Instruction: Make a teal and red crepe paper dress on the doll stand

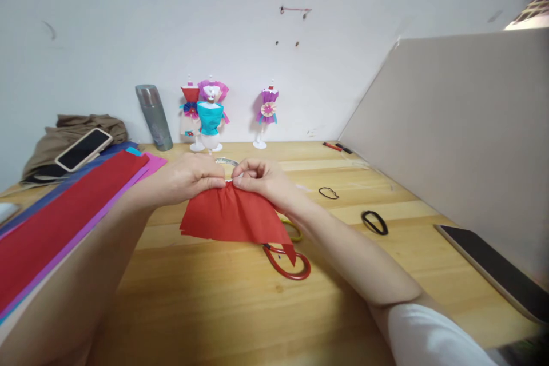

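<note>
A piece of red crepe paper [240,216] hangs above the table, gathered into folds along its top edge. My left hand [191,177] pinches that edge on the left side. Close beside it, my right hand [259,180] pinches the same edge between thumb and fingers. A thin whitish strip shows between the fingertips; I cannot make out what it is. Under the paper lie scissors with red handles [291,275], their blades hidden. A yellow handle or ring [297,231] peeks out behind the paper. Past my fingers lies a round, clear-looking ring [227,160], partly covered.
Small dress forms in paper outfits [211,119] stand by the wall, with another [269,108] to their right. Stacked coloured paper [81,206], a phone [84,149] and a bottle [154,117] are left. Black bands [374,222] and a dark tablet [493,269] lie right.
</note>
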### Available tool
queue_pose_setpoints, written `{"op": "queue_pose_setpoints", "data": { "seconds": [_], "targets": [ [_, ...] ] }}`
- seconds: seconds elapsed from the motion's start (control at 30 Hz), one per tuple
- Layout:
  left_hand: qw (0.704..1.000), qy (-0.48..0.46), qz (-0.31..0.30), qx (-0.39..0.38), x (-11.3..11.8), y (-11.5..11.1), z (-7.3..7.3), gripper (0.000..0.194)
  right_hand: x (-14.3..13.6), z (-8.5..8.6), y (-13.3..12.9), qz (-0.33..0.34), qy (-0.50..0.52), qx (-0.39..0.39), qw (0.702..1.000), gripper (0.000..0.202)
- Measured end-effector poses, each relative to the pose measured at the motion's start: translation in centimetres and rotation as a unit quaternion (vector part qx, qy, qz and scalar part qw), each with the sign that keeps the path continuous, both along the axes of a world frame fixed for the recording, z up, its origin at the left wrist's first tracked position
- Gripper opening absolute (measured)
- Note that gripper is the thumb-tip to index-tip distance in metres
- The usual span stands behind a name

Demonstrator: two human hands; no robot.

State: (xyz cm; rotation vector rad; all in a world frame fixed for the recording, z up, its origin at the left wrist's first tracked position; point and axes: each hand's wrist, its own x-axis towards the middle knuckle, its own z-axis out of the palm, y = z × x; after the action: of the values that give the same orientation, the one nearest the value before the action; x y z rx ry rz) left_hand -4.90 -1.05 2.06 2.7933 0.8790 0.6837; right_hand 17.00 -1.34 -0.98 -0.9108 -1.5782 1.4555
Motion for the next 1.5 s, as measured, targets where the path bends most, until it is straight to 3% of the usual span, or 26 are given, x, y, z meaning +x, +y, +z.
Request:
{"op": "queue_pose_setpoints", "data": {
  "seconds": [0.13, 0.27, 0.37, 0.47, 0.6, 0.73, 0.8, 1.0, 1.13, 1.37, 1.43, 1.5],
  "targets": [
    [0.997, -0.021, 0.045, -0.051, 0.5, -0.2, 0.1, 0.04, -0.1, -0.1, 0.1, -0.011, 0.036, -0.013, 0.999, 0.034],
    [0.98, -0.141, 0.113, -0.088, 0.7, -0.3, 0.1, 0.06, 0.1, -0.2, 0.5, -0.018, 0.111, -0.041, 0.993, 0.03],
    [0.938, -0.284, 0.16, -0.119, 0.4, 0.1, -0.1, 0.083, 0.5, 0.1, 0.9, -0.053, 0.15, -0.026, 0.987, 0.027],
    [0.89, -0.355, 0.211, -0.192, 0.6, 0.2, -0.2, 0.084, 0.9, 0.6, 1.2, -0.096, 0.168, -0.001, 0.981, 0.028],
    [0.821, -0.387, 0.12, -0.403, 2.7, -0.6, -0.7, 0.063, 1.3, 1.2, 1.4, -0.135, 0.177, 0.018, 0.975, 0.03],
    [0.731, -0.507, 0.077, -0.451, 5.0, -1.4, -1.7, 0.045, 1.4, 1.2, 1.8, -0.151, 0.18, 0.023, 0.972, 0.032],
    [0.708, -0.535, 0.076, -0.455, 5.4, -1.5, -1.9, 0.038, 1.5, 1.1, 2.0, -0.158, 0.183, 0.022, 0.97, 0.031],
    [0.707, -0.541, 0.048, -0.453, 4.4, -1.1, -1.6, 0.041, 1.7, 1.0, 2.4, -0.158, 0.183, 0.021, 0.97, 0.03],
    [0.693, -0.575, 0.027, -0.434, 4.6, -0.7, -1.6, 0.033, 1.5, 0.9, 2.3, -0.156, 0.168, 0.025, 0.973, 0.029],
    [0.62, -0.645, 0.084, -0.44, 4.7, -1.0, -0.8, 0.016, 1.2, 0.7, 2.0, -0.137, 0.168, 0.006, 0.976, 0.029],
    [0.626, -0.644, 0.114, -0.425, 4.1, -0.6, -0.7, 0.031, 1.2, 0.7, 2.0, -0.135, 0.167, 0.003, 0.977, 0.03],
    [0.661, -0.634, 0.146, -0.374, 3.3, -0.1, -0.7, 0.042, 1.1, 0.7, 1.9, -0.131, 0.161, 0.001, 0.978, 0.03]
  ]
}}
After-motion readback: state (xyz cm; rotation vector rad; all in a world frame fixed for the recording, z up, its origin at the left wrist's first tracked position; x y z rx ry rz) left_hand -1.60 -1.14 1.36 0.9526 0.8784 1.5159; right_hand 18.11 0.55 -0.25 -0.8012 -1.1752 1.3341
